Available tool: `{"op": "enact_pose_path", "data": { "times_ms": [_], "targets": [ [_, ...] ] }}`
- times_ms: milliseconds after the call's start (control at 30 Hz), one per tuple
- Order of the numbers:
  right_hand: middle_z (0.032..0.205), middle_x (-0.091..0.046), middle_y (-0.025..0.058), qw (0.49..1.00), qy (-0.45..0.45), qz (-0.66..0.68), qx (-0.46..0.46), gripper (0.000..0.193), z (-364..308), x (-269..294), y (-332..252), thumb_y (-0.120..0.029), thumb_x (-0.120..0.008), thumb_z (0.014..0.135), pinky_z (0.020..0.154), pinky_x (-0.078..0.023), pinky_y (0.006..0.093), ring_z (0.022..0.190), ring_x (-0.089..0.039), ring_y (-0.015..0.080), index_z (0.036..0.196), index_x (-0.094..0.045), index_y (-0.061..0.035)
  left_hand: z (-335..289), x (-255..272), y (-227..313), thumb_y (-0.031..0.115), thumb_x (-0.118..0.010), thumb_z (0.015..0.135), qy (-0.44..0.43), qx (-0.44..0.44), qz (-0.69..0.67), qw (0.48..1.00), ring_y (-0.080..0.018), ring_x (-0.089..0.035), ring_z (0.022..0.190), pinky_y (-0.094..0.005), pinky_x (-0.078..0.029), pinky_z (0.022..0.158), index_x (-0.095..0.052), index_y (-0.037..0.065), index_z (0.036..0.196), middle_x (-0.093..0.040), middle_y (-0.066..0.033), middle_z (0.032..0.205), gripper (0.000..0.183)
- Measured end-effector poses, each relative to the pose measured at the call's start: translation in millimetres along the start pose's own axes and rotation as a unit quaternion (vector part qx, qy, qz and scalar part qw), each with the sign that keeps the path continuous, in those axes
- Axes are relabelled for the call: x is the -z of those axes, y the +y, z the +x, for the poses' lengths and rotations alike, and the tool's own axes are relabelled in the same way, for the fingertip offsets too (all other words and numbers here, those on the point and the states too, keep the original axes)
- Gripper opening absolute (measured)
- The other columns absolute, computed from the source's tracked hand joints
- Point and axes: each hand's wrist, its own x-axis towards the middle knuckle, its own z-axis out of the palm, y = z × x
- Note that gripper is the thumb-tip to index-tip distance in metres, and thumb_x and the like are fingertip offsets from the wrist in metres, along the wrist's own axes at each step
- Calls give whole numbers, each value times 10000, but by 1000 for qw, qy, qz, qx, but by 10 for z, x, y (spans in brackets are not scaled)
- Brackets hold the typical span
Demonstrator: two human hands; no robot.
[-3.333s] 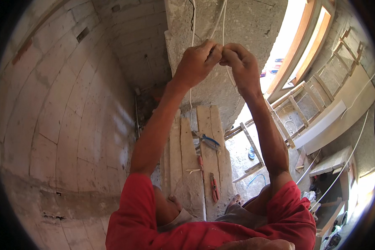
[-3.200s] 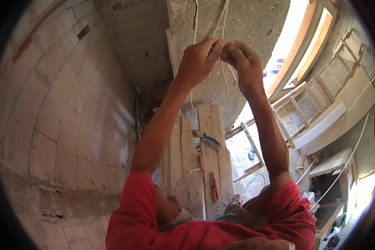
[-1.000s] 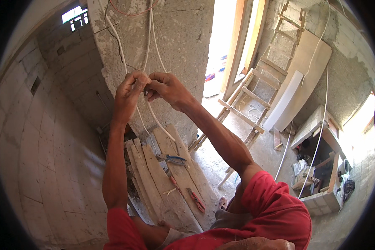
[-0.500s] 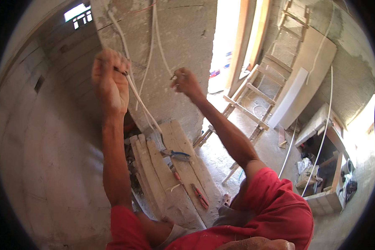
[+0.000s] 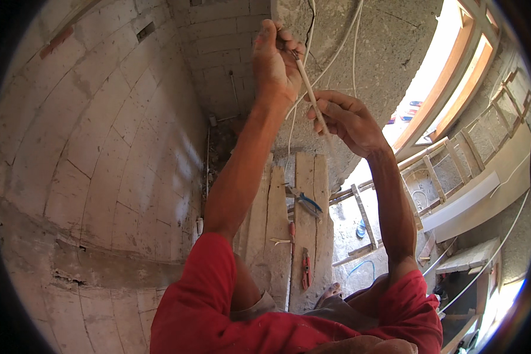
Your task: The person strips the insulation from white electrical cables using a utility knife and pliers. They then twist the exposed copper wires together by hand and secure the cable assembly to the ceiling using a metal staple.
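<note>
Raised in front of me, my left hand is closed, its fingertips pinching the dark upper end of a white cable. The cable slants down and right to my right hand, whose thumb and fingers are curled about it. Its lower tip looks blurred beside those fingers. Below lie wooden planks with blue-handled pliers on them. Closer to me on the planks are a red-handled tool and a thin tool with a red handle.
Behind my hands stands a rough plastered wall with loose white cables hanging along it. A block wall rises on the left. Over on the right are a bright door opening, a wooden ladder and a leaning board.
My view has swung left, so the scene sits further right. My right hand has come close to my left and now has its fingers around the white cable.
</note>
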Motion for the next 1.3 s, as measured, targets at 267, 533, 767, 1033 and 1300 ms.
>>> {"op": "enact_pose_path", "data": {
  "times_ms": [267,533,767,1033,1300],
  "targets": [
    [932,-639,17,986,137,93,32,285,34,138,-36,-179,-548,1059,539,-432,196,674,-502,60,1280,-597,-7,-225,-22,-81,230,-537,1074,-118,79,316,938,-313,-644,1224,-398,-585,1022,-525,-19,1368,-626,-196,1344,385],
    [909,-545,-21,975,-8,221,12,331,59,168,-51,-245,-506,1080,341,-261,119,572,-380,-20,1268,-575,19,-173,67,55,208,-618,1032,-147,116,229,955,-321,-687,1154,-415,-636,940,-597,-2,1275,-676,-186,1255,322],
    [794,-506,-50,987,-22,156,8,361,-16,114,-59,-317,-495,1093,328,-247,126,499,-321,-27,1229,-614,-4,-93,121,163,203,-685,991,-134,45,427,893,-183,-708,983,-332,-662,842,-690,16,1155,-714,-86,1107,249],
    [698,-497,-56,991,-50,117,43,372,-29,154,-31,-355,-496,1094,337,-243,149,440,-302,-17,1177,-652,-27,-105,176,202,94,-564,1030,-164,196,90,963,-187,-718,969,-277,-648,868,-668,-27,1142,-717,-104,1061,194],
    [753,-530,-28,956,75,223,177,286,-38,164,-215,-331,-513,1086,408,-265,197,474,-301,34,1146,-609,-67,-293,158,-337,350,-594,1042,37,315,196,928,-191,-720,931,-308,-606,848,-656,9,1100,-703,-92,1048,351]
  ]
}}
